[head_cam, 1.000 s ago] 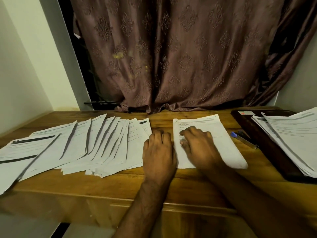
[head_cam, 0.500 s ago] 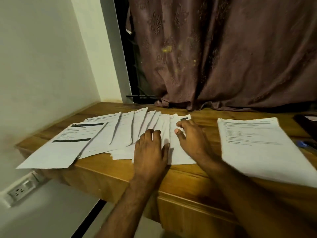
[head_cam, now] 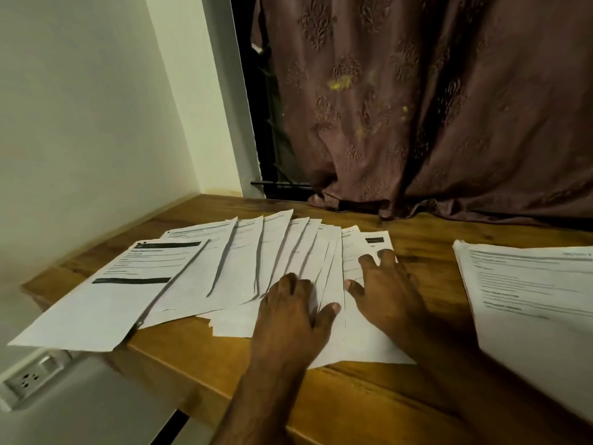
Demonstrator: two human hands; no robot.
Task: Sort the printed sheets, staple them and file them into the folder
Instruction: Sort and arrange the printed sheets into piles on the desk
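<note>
Now both hands lie flat with fingers spread, holding nothing: the left hand [head_cam: 288, 319] presses the near end of the fanned sheets [head_cam: 244, 268], and the right hand [head_cam: 390, 293], at its 3 o'clock, rests on the rightmost sheet. A second ago the right hand lay on the separate stack [head_cam: 526, 284], now at 3 o'clock on the wooden table [head_cam: 199, 358]. Sorting probably returns to the fan; stapling and filing remain.
</note>
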